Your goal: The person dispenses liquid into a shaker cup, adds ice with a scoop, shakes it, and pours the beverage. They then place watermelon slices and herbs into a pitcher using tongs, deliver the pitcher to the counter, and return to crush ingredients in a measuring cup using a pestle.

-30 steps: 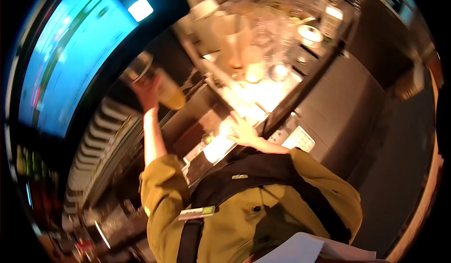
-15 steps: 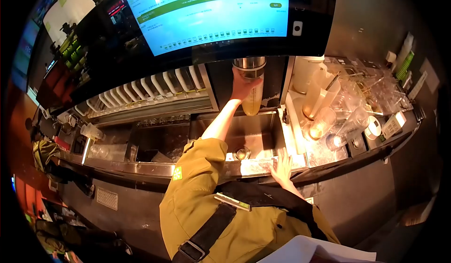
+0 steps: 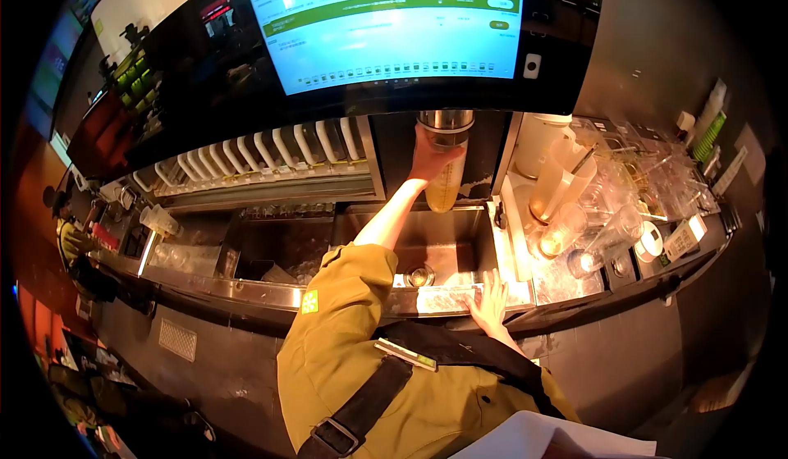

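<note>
My left hand is wrapped round a tall clear measuring cup with yellowish liquid in it. The cup stands nearly upright above the sink, its top directly under or against a metal cylinder below the screen; whether they touch I cannot tell. On the sink's front edge rests my right hand, fingers spread and holding nothing. Below the cup, a round drain shows in the basin.
Overhead hangs a lit screen. White handles line the left side. To the right are a translucent pitcher, clear cups and a white tub. Another person stands far left.
The camera view has shifted slightly, so the screen sits farther right and the cup lower in the picture. Both hands keep their places, the left still round the measuring cup.
</note>
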### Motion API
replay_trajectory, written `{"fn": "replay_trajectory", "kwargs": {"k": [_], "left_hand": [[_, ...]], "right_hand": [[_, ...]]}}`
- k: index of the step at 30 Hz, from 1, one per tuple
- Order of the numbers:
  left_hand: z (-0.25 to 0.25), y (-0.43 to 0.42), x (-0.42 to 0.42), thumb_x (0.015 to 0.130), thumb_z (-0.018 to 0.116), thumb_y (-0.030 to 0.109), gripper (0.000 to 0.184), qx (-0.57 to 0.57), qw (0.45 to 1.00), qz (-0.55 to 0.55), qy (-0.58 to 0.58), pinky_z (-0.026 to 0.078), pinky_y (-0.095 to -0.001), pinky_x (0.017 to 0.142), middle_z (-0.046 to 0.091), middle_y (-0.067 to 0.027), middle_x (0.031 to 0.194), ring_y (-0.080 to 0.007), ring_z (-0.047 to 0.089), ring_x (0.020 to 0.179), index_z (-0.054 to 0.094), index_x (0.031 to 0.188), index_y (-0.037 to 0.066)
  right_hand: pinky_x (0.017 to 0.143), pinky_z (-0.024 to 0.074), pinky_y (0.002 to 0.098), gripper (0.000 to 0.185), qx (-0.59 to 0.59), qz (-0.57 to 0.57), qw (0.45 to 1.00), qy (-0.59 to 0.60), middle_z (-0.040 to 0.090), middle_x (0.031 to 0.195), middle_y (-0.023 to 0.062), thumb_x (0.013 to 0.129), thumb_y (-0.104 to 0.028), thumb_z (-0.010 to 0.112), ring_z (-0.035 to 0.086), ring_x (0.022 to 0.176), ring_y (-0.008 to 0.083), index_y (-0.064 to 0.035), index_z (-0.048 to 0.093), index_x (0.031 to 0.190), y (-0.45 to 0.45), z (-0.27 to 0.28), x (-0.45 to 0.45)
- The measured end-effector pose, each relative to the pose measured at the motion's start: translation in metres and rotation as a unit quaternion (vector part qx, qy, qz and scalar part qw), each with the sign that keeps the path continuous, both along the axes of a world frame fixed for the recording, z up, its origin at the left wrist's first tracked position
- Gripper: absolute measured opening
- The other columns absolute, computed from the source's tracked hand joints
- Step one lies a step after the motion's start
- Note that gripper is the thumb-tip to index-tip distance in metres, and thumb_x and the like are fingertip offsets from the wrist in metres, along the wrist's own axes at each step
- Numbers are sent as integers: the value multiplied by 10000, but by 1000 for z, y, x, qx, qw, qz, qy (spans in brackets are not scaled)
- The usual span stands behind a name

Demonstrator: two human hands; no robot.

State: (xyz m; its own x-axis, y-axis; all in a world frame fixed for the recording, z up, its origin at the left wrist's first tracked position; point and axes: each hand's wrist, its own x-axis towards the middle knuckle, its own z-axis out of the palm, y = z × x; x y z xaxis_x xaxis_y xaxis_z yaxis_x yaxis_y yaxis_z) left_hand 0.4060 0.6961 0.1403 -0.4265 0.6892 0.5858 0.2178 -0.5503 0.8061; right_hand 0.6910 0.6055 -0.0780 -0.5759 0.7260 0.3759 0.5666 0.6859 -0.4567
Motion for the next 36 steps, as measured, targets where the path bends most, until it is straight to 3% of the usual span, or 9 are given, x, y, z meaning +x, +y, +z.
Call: {"fn": "replay_trajectory", "kwargs": {"k": [7, 17, 23, 26, 28, 29, 30, 32, 36], "left_hand": [[0, 0, -3, 661, 683, -48, 733, 12, 998, -55, 5, 437, -386, 901, 410, -155, 1236, -248, 463, 1118, 206, 1203, 79], [0, -5, -2, 666, 692, -23, 687, -34, 998, 12, 59, 455, -354, 866, 488, -140, 1142, -225, 505, 1059, 231, 1170, 56], [-20, -2, 3, 639, 741, 42, 936, 5, 1000, 25, 9, 466, -378, 837, 485, -151, 1106, -256, 524, 1004, 74, 1295, 85], [-52, 7, 2, 566, 798, 111, 1036, -23, 987, 154, 36, 450, -408, 830, 471, -147, 1085, -279, 491, 1019, 89, 1321, 106], [-51, -16, 7, 519, 826, 153, 1102, -52, 978, 202, -18, 432, -405, 850, 461, -150, 1089, -279, 468, 1025, 91, 1339, 101], [-53, -32, 3, 501, 835, 168, 1128, -72, 972, 219, -49, 422, -401, 865, 450, -156, 1104, -275, 454, 1032, 90, 1345, 93], [-51, -60, -3, 499, 836, 173, 1133, -38, 971, 223, -81, 411, -398, 880, 435, -159, 1120, -268, 448, 1035, 88, 1344, 85], [-29, -116, 1, 500, 831, 171, 1130, 26, 959, 203, -197, 388, -394, 909, 413, -163, 1135, -257, 435, 1049, 81, 1338, 70], [-25, -231, -53, 526, 808, 147, 1066, 97, 939, 299, -138, 400, -352, 887, 440, -122, 1080, -211, 445, 1033, 104, 1324, 84]], "right_hand": [[1016, 146, 541, 735, 10, 9, 1000, 3, 233, 1362, 215, 706, -326, 627, 218, 1275, 345, -22, 304, 1291, 0, 1, 1], [1013, 143, 547, 731, -3, 5, 1000, 9, 224, 1367, 220, 745, -413, 592, 202, 1281, 349, -24, 305, 1294, 1, 2, 2], [1000, 207, 504, 696, 28, -14, 999, 6, 307, 1320, 224, 736, -406, 606, 290, 1224, 367, -13, 357, 1254, 0, 7, 1], [971, 278, 445, 647, -36, -4, 998, 44, 383, 1234, 233, 740, -377, 615, 370, 1136, 367, 8, 393, 1209, 4, 3, 4], [1002, 243, 423, 562, -228, -38, 960, 155, 356, 1301, 221, 812, -191, 553, 326, 1202, 356, 36, 328, 1275, -2, 22, -3], [1022, 226, 407, 554, -206, -38, 966, 151, 338, 1316, 224, 814, -134, 547, 294, 1238, 338, 46, 315, 1284, 7, 7, -3], [1033, 218, 391, 538, -30, -13, 988, 148, 331, 1317, 231, 820, -137, 545, 283, 1253, 328, 37, 329, 1281, 6, 2, -8], [1029, 233, 390, 472, -104, 35, 979, 172, 347, 1313, 200, 825, -126, 532, 309, 1240, 312, 21, 378, 1247, -1, 12, -22], [1008, 267, 371, 414, -215, 191, 937, 200, 407, 1262, 171, 772, -42, 514, 371, 1186, 296, 24, 444, 1174, -34, 41, -106]]}}
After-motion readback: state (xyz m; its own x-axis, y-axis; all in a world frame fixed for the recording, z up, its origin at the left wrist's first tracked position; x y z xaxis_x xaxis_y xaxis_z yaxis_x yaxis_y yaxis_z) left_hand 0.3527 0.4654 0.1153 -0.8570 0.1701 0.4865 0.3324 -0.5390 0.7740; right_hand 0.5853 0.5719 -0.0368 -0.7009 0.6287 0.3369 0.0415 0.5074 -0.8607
